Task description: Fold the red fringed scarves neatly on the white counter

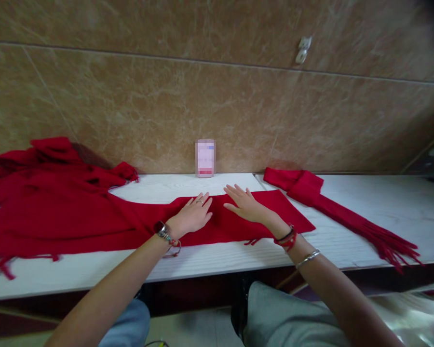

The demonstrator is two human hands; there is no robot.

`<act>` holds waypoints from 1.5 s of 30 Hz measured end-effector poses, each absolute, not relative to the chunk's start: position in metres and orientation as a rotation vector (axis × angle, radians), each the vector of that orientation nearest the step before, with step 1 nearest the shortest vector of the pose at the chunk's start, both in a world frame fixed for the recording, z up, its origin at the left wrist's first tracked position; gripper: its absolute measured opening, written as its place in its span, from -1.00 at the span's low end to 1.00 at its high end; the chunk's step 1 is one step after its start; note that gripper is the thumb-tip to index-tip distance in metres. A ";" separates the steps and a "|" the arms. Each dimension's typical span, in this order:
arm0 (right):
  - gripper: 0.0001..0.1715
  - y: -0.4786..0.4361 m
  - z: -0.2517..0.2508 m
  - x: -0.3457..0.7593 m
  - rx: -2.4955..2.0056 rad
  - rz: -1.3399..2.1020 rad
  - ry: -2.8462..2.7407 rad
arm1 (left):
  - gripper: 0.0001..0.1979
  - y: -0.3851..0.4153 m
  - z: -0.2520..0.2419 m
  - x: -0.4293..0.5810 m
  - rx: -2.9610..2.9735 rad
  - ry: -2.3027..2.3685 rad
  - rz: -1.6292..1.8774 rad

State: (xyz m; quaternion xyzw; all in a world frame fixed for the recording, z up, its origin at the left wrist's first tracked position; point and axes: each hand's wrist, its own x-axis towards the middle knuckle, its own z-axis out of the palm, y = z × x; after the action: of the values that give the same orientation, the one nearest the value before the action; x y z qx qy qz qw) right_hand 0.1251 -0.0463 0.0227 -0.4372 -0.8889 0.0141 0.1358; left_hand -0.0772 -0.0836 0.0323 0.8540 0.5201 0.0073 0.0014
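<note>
A long red scarf (130,224) lies spread across a white table (210,258). My left hand (192,214) rests flat on the scarf near its middle, fingers stretched out and together. My right hand (245,205) lies flat on the same scarf just to the right, fingers spread. Neither hand grips the cloth. The scarf's right end (292,217) lies flat beside my right wrist, with a few fringe threads (252,241) showing at the table's near side.
A heap of red scarves (39,164) is piled at the left back. A folded red scarf with fringe (340,212) lies at the right. A small pink card (205,158) stands against the brown tiled wall (217,106). My knees show below the table's edge.
</note>
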 end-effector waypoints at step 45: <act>-0.41 -0.029 0.005 0.205 -1.615 -0.168 -2.410 | -0.44 -0.056 -0.011 -0.072 2.534 1.842 0.199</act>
State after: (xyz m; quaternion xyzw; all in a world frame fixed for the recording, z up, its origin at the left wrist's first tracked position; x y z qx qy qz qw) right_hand 0.2054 -0.0295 0.0052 -0.5519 -0.8236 -0.0576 0.1175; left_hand -0.0718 -0.0558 -0.0114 0.8072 0.5869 0.0633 0.0012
